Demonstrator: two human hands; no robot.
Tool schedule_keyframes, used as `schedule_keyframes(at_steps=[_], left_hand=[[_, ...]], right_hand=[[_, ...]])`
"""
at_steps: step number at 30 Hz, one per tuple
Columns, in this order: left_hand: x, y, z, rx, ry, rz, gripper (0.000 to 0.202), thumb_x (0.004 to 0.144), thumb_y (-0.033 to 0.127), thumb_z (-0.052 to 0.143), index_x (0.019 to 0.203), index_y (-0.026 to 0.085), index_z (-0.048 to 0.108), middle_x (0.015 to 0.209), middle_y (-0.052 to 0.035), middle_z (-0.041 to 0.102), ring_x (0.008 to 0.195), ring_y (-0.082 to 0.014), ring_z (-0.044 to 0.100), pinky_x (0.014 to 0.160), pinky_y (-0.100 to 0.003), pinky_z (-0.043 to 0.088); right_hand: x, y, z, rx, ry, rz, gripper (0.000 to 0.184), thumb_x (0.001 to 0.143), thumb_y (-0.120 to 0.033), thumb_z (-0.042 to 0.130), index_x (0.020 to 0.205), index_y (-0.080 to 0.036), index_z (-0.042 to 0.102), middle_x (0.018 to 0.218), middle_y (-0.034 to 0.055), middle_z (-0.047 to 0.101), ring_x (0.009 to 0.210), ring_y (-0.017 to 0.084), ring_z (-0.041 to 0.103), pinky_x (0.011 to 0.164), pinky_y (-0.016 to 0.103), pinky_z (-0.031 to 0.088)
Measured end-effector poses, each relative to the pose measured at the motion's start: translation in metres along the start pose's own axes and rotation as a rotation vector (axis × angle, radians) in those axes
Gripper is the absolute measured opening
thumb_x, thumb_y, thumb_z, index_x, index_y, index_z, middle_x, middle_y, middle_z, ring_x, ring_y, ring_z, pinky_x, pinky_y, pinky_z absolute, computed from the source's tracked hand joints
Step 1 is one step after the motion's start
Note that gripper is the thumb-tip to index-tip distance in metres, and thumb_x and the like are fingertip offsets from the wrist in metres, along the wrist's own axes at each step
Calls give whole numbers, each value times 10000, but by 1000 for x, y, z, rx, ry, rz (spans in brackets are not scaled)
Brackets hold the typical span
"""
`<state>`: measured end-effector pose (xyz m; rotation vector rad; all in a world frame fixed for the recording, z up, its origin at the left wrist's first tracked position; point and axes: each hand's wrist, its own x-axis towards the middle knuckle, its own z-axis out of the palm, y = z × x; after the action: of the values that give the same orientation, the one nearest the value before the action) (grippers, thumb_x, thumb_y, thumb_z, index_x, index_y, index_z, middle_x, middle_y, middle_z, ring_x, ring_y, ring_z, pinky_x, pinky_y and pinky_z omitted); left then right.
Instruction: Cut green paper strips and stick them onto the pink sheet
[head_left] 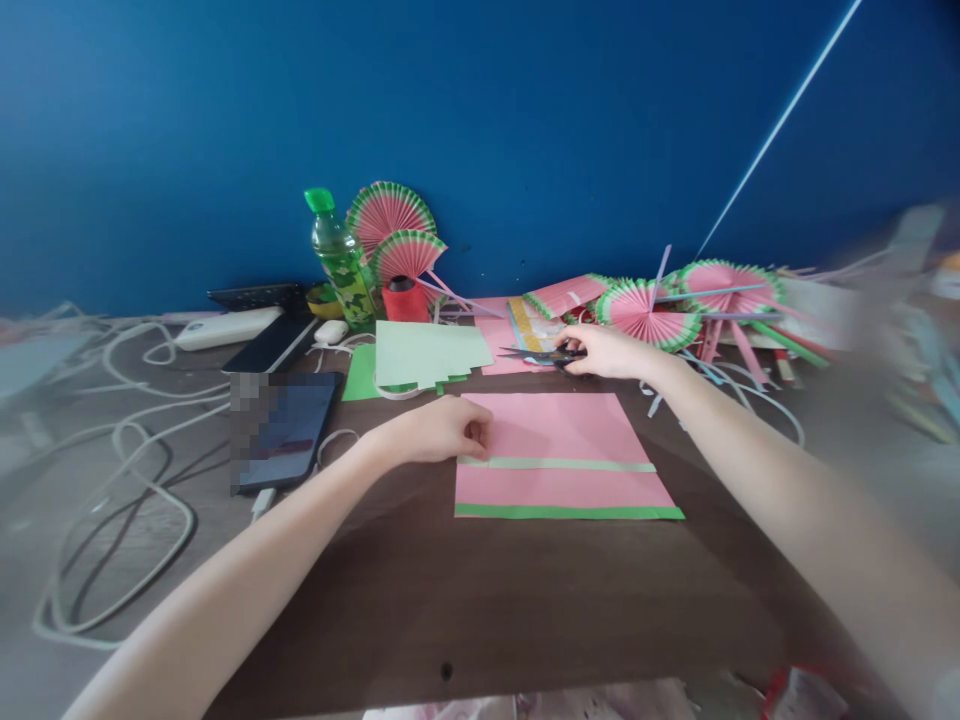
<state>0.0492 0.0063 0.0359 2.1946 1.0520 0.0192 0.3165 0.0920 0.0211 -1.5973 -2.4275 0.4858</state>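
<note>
A pink paper sheet (559, 440) with a pale green strip across it and a green bottom edge lies flat on the dark wooden table (480, 600). My left hand (442, 430) rests at the sheet's left edge, fingers curled into a loose fist. My right hand (607, 352) reaches beyond the sheet's far edge and closes on black scissors (544, 355) lying on other pink papers.
Light green sheets (427, 355) lie behind the pink sheet. A tablet (285, 430), white cables (135, 440), a power bank (229, 328), a green bottle (341, 260), a red cup (405, 298) and several watermelon paper fans (652, 310) crowd the back against the blue wall.
</note>
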Motion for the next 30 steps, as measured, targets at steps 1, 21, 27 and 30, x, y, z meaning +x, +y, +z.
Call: schedule_keyframes(at_steps=[1,21,27,30], left_hand=[[0,0,0,3,0,-3,122,672,288,574,657,170,543,637,21,556,609,-120,495,545,-224,338],[-3,5,-1,30,-21,-13,91,649,251,554,685,168,542,659,19,541,610,-114,496,547,-215,337],[-4,7,-2,39,-16,-14,81,650,247,542,679,171,544,659,17,550,620,-121,503,550,-219,341],[-5,6,-3,35,-29,-28,86,657,242,531,699,172,557,694,8,581,644,-127,524,563,-221,355]], right_hand=[[0,1,0,-15,10,-2,360,650,-215,597,1005,-186,551,898,47,610,750,172,568,634,259,407],[-3,-6,0,-185,54,-41,267,640,-184,610,907,-197,621,832,34,630,719,164,576,578,232,385],[-2,-7,-1,-177,39,-31,268,643,-182,609,910,-195,620,862,44,632,753,177,582,594,239,397],[-2,-6,0,-169,30,-28,273,647,-184,604,920,-192,613,870,48,632,759,180,582,600,243,400]])
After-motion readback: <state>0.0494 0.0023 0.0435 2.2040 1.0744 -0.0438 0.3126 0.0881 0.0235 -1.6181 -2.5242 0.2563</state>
